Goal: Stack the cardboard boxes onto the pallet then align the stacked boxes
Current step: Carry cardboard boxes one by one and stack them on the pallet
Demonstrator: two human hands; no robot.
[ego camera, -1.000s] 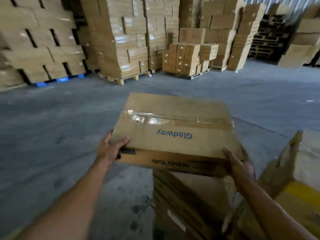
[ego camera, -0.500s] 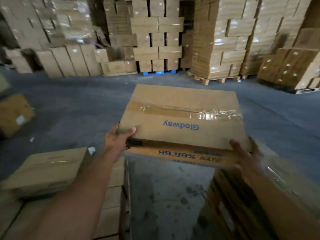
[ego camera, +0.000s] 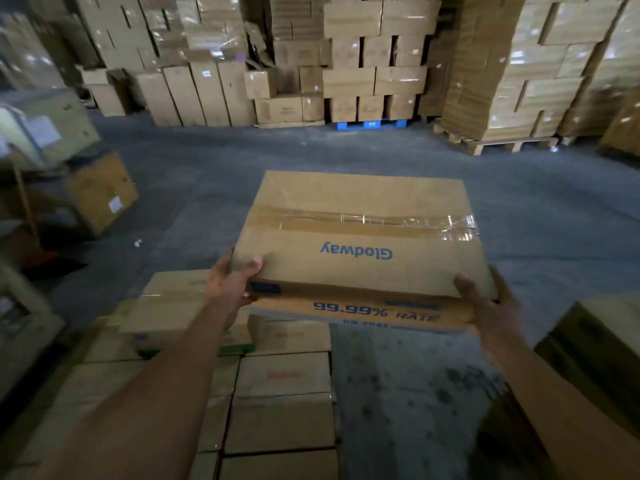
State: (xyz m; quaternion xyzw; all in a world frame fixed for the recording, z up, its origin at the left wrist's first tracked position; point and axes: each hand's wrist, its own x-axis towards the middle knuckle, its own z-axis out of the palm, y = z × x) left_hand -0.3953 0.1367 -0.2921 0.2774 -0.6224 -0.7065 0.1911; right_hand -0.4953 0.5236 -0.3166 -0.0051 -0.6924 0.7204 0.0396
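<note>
You are carrying the cardboard box (ego camera: 360,237) roughly level in the air, over the floor (ego camera: 415,393) by the far right corner of the stacked boxes (ego camera: 280,393). Your left grip (ego camera: 230,289) and right grip (ego camera: 485,306) are each clasping a near corner, thumbs on top, likely spreading the load so it is riding flat for setting down.

taped brown glodway box (ego camera: 360,237) held level, seemingly above stacked boxes (ego camera: 280,386).

The tan cardboard box (ego camera: 360,237) bore blue lettering and a glossy clear tape strip (ego camera: 363,221), while a bright blue pallet (ego camera: 370,124) sat on the grey floor (ego camera: 536,209).
</note>
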